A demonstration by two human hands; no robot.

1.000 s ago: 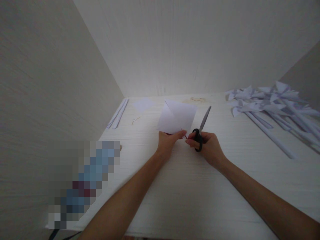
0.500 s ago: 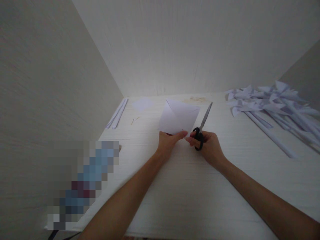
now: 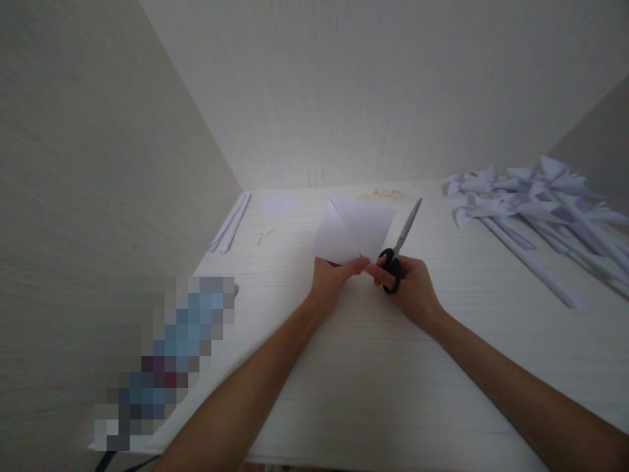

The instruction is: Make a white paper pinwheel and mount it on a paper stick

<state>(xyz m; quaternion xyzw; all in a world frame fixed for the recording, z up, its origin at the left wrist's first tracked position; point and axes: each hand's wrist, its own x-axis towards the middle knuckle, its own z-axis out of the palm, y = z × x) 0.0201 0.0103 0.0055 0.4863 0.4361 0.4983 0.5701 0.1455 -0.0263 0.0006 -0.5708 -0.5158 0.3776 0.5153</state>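
A person's left hand (image 3: 330, 278) grips a white paper sheet (image 3: 356, 226) by its near edge — the sheet spreads just beyond that hand — while the right hand (image 3: 411, 282) holds closed scissors (image 3: 399, 246), its fingertips at the near corner. The step appears to be working that corner; the next move seemingly calls for a steady left grip.

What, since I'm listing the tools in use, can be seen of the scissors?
The scissors have black handle loops, probably plastic, and slim grey blades that look like metal and appear closed together. The right hand holds them by the loops; whether any finger passes through one is unclear. They slant, tips pointing forward and to the right, just right of the white paper sheet, over the pale tabletop.
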